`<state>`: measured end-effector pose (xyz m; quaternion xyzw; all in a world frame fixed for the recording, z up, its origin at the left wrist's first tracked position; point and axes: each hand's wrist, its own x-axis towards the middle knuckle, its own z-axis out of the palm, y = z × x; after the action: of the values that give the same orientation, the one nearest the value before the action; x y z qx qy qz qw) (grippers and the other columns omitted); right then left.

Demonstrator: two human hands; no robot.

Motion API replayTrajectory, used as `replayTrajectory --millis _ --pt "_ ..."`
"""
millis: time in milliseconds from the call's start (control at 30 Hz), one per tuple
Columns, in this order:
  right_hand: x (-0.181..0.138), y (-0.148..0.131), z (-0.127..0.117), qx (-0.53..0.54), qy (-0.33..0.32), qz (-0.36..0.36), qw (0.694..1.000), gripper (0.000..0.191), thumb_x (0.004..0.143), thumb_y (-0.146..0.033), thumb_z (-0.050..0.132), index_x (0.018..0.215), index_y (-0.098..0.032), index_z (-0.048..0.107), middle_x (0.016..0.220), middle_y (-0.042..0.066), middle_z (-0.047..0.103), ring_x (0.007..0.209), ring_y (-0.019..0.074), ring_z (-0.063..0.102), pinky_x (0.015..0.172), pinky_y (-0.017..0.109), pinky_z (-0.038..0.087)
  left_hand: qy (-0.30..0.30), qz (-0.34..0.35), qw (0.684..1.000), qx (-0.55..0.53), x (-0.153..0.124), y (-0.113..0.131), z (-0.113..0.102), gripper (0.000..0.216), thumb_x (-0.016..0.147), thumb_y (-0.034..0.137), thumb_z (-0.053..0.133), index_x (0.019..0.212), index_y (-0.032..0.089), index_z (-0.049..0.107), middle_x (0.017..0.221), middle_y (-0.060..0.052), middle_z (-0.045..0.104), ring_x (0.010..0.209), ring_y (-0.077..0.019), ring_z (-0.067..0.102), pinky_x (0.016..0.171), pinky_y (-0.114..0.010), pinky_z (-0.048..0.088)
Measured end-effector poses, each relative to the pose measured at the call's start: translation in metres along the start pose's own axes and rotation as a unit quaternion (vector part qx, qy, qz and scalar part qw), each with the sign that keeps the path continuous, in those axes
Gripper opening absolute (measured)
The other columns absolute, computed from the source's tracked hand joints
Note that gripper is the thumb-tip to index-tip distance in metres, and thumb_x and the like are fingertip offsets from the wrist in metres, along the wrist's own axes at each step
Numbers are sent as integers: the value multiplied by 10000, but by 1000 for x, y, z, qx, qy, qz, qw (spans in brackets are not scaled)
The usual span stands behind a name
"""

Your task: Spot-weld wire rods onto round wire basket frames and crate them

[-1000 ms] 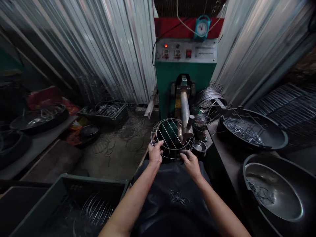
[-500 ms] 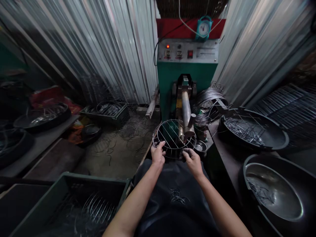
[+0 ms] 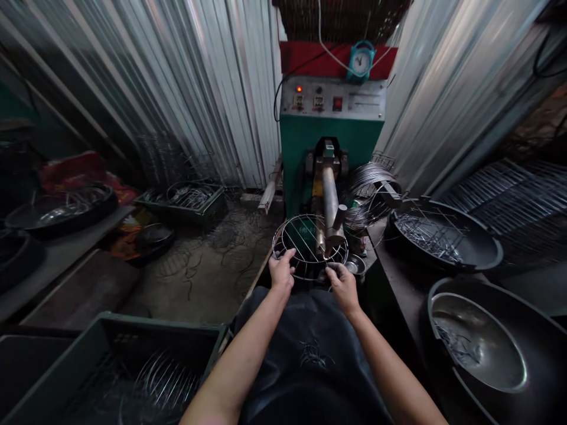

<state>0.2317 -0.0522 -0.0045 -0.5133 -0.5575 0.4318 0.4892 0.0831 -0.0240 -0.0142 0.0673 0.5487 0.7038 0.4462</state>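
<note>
A round wire rack (image 3: pixel 305 261), a metal ring with straight cross wires, is held tilted under the thick metal arm (image 3: pixel 330 192) of a green welding machine (image 3: pixel 332 128). My left hand (image 3: pixel 282 270) grips its near left rim, thumb lying over the wires. At the near right rim, just below the arm's tip, my right hand (image 3: pixel 343 287) is closed in a pinch. Whether a short loose wire is also between those fingertips is too small to tell. Several short bent wires (image 3: pixel 314 354) lie on the dark apron (image 3: pixel 305 392) over my lap.
On the right bench stand a dark pan (image 3: pixel 481 236) with wire pieces and a metal bowl (image 3: pixel 500 357). A wire coil (image 3: pixel 370 192) sits beside the machine. A green crate (image 3: pixel 155 324) with wire rings is at lower left. Wire scraps (image 3: pixel 230 230) litter the floor.
The view has shifted slightly, so the surroundings appear a little farther left. Both hands keep their hold on the rack under the machine's arm, with its tilt slightly different.
</note>
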Motion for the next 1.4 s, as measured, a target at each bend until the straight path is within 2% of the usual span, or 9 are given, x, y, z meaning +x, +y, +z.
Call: replayTrajectory --millis 233,567,833,967,1100,1200,1300,1400 --pt "6 1 0 -11 7 -10 1000 266 737 -425 546 821 -176 588 655 17 644 565 158 606 566 272 479 2 -22 1000 0 5 0 4 432 471 282 770 761 167 472 558 81 404 403 -31 336 344 -155 237" --pt "5 3 -1 -21 3 -8 1000 255 755 -414 541 837 -177 588 637 15 648 539 159 612 540 266 477 41 -40 998 14 5 -2 4 401 467 255 777 711 160 474 513 92 359 384 -41 347 337 -164 236" --pt "6 -5 2 -14 -2 -12 1000 236 735 -403 544 792 -179 591 652 23 639 547 168 616 543 270 471 40 -34 999 5 0 -2 7 378 468 273 767 685 150 483 569 49 453 422 -62 412 355 -173 265" --pt "-2 -5 -12 19 31 8 999 352 750 -446 532 943 -160 599 793 59 667 599 173 625 578 286 484 27 -56 998 17 -6 0 -1 409 478 346 777 724 148 516 618 32 465 447 -68 415 370 -182 293" --pt "-31 33 -54 -9 69 50 996 440 781 -457 482 1083 -153 581 778 56 663 620 171 611 622 307 489 -3 -139 989 55 5 17 -17 467 531 510 737 815 182 564 711 4 485 532 -109 481 458 -258 419" --pt "-61 79 -82 -27 27 158 987 426 691 -444 568 998 -153 623 652 37 642 555 182 597 559 318 488 -41 -183 975 119 26 35 -20 403 545 427 756 819 189 582 748 -21 518 595 -140 522 546 -328 471" --pt "-79 115 -90 3 8 235 972 452 656 -451 576 984 -141 606 582 19 609 468 172 566 454 300 459 -82 -210 959 173 42 43 -13 325 517 276 781 727 164 559 658 6 508 524 -108 489 533 -304 462" --pt "-79 123 -85 -1 30 249 968 455 655 -477 571 939 -124 611 575 7 593 435 145 539 408 264 424 -93 -218 957 166 42 41 -8 313 505 214 774 642 161 497 539 58 437 410 -56 385 438 -223 386"
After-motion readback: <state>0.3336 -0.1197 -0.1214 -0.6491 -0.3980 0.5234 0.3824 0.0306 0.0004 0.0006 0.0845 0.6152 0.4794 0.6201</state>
